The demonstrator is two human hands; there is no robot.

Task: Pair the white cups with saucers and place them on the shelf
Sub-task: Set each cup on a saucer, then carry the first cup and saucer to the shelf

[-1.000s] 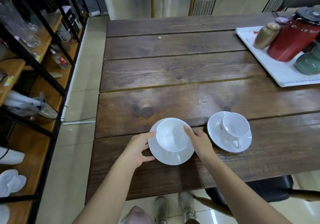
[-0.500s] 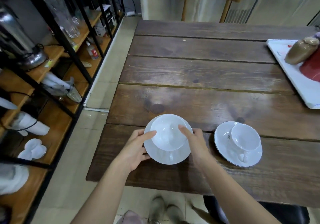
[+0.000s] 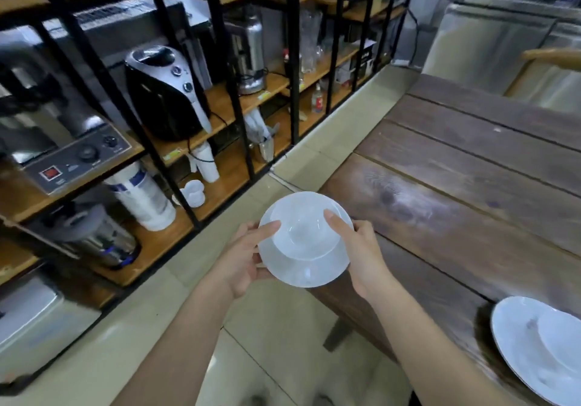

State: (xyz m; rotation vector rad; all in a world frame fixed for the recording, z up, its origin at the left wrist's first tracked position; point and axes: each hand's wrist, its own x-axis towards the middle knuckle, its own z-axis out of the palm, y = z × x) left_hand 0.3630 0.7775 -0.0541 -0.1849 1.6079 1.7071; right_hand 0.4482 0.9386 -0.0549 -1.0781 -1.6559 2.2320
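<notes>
Head camera, looking down: two bare hands hold a white cup (image 3: 303,234) sitting on a white saucer (image 3: 309,272), lifted in the air over the tiled floor (image 3: 276,349), just off the corner of a dark wooden desk (image 3: 471,204). The left hand (image 3: 242,258) grips the saucer's left edge, thumb resting on the cup's rim; the right hand (image 3: 358,254) grips the right edge the same way — fingers of both closed around the pair. At the lower right, a second cup (image 3: 562,339) and saucer (image 3: 515,336) sit on the desk, partly cut off by the frame. To the left stands a black-framed wooden shelf (image 3: 220,104) crowded with appliances and paper cups (image 3: 206,162) — somewhat blurred.
</notes>
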